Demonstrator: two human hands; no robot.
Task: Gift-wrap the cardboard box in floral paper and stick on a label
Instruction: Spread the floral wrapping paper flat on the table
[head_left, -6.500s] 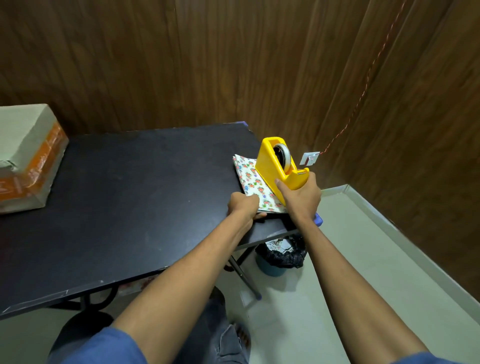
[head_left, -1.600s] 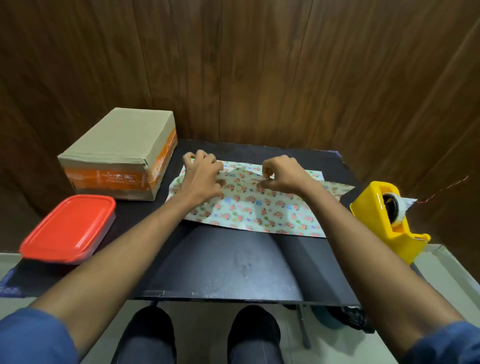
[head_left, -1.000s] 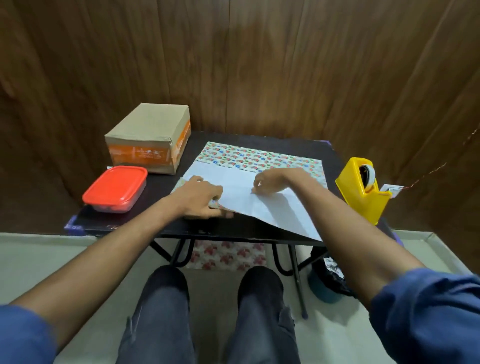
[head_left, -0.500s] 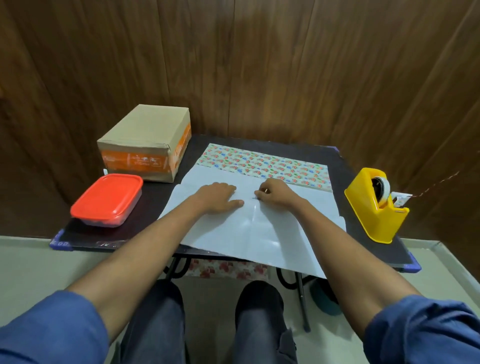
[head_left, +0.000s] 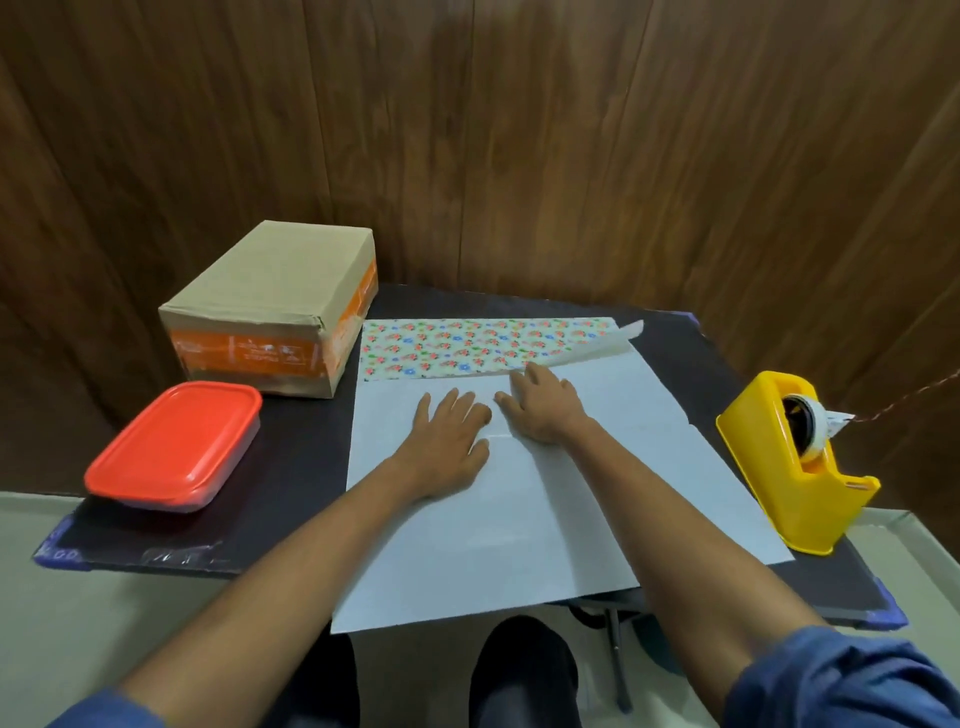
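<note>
Pressing down on the paper (head_left: 545, 499), both hands lie near the middle of the sheet: the left hand (head_left: 448, 444) rests flat with its fingers straight and slightly spread, holding nothing, while the right hand (head_left: 543, 408), just beside it at about 2 o'clock, has its fingers extended toward the far fold, touching the sheet; whether a fingertip is lifting that fold edge I cannot tell. The paper is spread white side up over most of the table (head_left: 291, 467), its near edge overhanging toward 6 o'clock above the person's knees, with a floral strip showing along the far side at 12 o'clock where the last fold has yet to be opened; a narrow flap at about 1 o'clock stands slightly raised. The box (head_left: 270, 322) sits apart at roughly 10 o'clock, not yet on the paper, so wrapping proper looks not to have begun. I judge the sheet thin, light and creased along its old folds, likely to spring back or slide on the smooth tabletop, so it wants flat palms rather than pinches, and lifting by an edge or corner with care against tearing. The box seems stiff and firm, best taken by its two long sides. A red tub (head_left: 174, 449) lies at 9 o'clock and a yellow dispenser (head_left: 800, 467) at 3 o'clock, with its tape end sticking out.
</note>
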